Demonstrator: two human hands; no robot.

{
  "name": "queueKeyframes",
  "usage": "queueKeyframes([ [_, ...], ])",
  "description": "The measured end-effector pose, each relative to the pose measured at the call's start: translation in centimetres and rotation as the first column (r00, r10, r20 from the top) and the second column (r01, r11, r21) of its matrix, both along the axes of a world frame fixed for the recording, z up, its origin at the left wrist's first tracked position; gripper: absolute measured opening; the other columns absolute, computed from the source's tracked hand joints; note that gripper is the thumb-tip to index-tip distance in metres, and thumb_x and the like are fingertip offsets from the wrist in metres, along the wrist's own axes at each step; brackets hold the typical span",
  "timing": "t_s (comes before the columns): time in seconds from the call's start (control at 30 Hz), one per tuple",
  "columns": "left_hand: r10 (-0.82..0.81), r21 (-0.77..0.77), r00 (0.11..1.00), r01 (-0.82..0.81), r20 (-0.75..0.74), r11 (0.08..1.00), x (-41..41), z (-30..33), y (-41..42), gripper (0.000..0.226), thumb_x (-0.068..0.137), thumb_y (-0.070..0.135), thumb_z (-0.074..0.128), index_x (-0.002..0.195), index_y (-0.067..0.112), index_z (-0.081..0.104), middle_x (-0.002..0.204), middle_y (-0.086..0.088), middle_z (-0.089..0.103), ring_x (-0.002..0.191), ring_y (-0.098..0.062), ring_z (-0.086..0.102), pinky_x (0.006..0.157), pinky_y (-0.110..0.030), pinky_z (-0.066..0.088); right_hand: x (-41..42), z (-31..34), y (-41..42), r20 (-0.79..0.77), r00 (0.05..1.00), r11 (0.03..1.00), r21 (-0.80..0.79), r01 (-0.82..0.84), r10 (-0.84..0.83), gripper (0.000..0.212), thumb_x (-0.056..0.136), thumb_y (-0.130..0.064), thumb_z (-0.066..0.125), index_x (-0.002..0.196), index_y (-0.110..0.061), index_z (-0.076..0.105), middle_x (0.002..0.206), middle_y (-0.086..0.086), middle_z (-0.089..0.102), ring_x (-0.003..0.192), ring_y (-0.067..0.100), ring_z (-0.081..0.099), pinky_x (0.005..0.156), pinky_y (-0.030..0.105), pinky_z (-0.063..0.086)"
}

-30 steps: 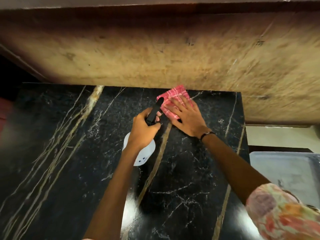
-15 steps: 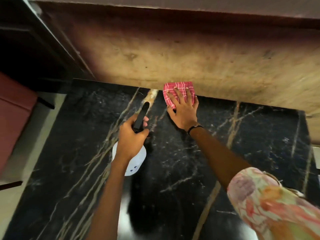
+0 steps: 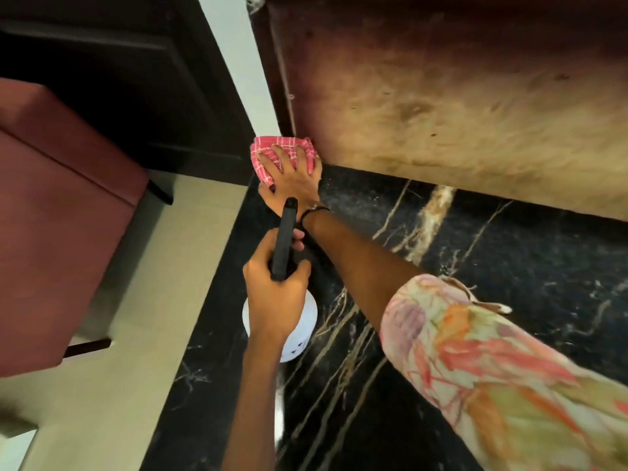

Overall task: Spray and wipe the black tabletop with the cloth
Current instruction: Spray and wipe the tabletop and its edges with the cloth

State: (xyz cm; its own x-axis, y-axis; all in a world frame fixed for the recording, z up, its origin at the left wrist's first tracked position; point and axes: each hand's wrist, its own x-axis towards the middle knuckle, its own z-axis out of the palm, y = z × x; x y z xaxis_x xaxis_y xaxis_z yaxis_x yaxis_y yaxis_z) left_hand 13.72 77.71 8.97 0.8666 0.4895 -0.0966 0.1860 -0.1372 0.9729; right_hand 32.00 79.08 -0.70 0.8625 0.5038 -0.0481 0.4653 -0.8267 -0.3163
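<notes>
The black marble tabletop with pale veins fills the lower right of the head view. A pink checked cloth lies at its far left corner against the wall. My right hand presses flat on the cloth, fingers spread. My left hand grips a spray bottle: its black nozzle head points toward the right wrist, and its white body shows under the hand.
A stained brown wall backs the tabletop. The table's left edge runs down beside a pale floor. A dark red seat stands at left, with dark furniture behind it.
My right hand has slid the cloth leftward along the wall to the table's far left corner. The left hand followed with the spray bottle, and the view swung left.
</notes>
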Motion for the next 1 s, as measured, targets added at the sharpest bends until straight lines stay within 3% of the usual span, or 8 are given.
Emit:
queueKeyframes([
  [0.23,0.040,-0.045,0.999,-0.039,0.016,0.998,-0.4,-0.3,1.1,0.032,0.071,0.004,0.056,0.093,0.026,0.064,0.084,0.000,0.063,0.068,-0.019,0.053,0.066,-0.036,0.043,2.7,0.6,-0.2,0.003,1.000,0.999,0.050,-0.020,0.020,0.060,0.087,-0.055,0.048,0.141,-0.033,0.036,0.138,0.005,0.045,0.121,0.035,0.040,0.100,0.049,0.026],
  [0.4,0.040,-0.029,0.999,-0.040,-0.003,0.999,-0.4,-0.2,0.6,0.031,0.071,0.008,0.059,0.096,0.026,0.064,0.087,-0.002,0.063,0.076,-0.018,0.059,0.066,-0.033,0.044,2.5,-0.1,-7.5,0.110,0.989,0.995,-0.006,0.100,-0.099,0.060,0.088,-0.058,0.045,0.140,-0.029,0.039,0.130,0.006,0.052,0.118,0.033,0.045,0.099,0.047,0.030],
  [0.5,0.054,-0.005,0.998,-0.054,-0.010,0.999,-0.2,-0.3,0.7,0.032,0.071,0.009,0.060,0.095,0.030,0.064,0.088,-0.001,0.064,0.078,-0.019,0.060,0.069,-0.035,0.047,2.3,-0.2,-7.6,0.095,0.986,0.991,0.011,0.135,-0.136,0.058,0.089,-0.057,0.044,0.140,-0.030,0.039,0.132,0.004,0.052,0.119,0.035,0.043,0.101,0.050,0.026],
  [0.67,-0.011,0.148,1.000,0.009,0.011,0.989,0.3,-0.3,-0.7,0.034,0.072,0.008,0.060,0.092,0.036,0.061,0.086,0.009,0.064,0.088,-0.009,0.063,0.075,-0.009,0.047,1.7,-0.2,-6.4,0.107,0.994,1.000,-0.017,0.017,-0.015,0.061,0.087,-0.056,0.045,0.142,-0.029,0.036,0.138,0.002,0.046,0.121,0.033,0.041,0.103,0.051,0.023],
  [0.9,-0.017,0.163,0.998,0.025,-0.054,0.986,1.1,-0.1,-4.8,0.042,0.076,-0.004,0.060,0.089,0.036,0.062,0.086,0.003,0.065,0.085,-0.010,0.063,0.080,-0.028,0.049,0.8,-0.2,-15.3,0.183,0.981,0.997,0.010,0.070,-0.071,0.063,0.086,-0.056,0.043,0.143,-0.030,0.035,0.134,0.004,0.048,0.116,0.032,0.042,0.098,0.050,0.026],
  [1.0,-0.030,0.168,0.997,0.041,-0.067,0.985,1.5,0.2,-8.2,0.045,0.077,-0.006,0.060,0.086,0.038,0.061,0.084,0.008,0.064,0.083,-0.004,0.061,0.081,-0.028,0.050,0.4,-0.2,-20.3,0.171,0.979,0.994,0.012,0.110,-0.110,0.063,0.086,-0.056,0.043,0.143,-0.030,0.034,0.135,0.003,0.047,0.117,0.032,0.042,0.098,0.050,0.027],
])
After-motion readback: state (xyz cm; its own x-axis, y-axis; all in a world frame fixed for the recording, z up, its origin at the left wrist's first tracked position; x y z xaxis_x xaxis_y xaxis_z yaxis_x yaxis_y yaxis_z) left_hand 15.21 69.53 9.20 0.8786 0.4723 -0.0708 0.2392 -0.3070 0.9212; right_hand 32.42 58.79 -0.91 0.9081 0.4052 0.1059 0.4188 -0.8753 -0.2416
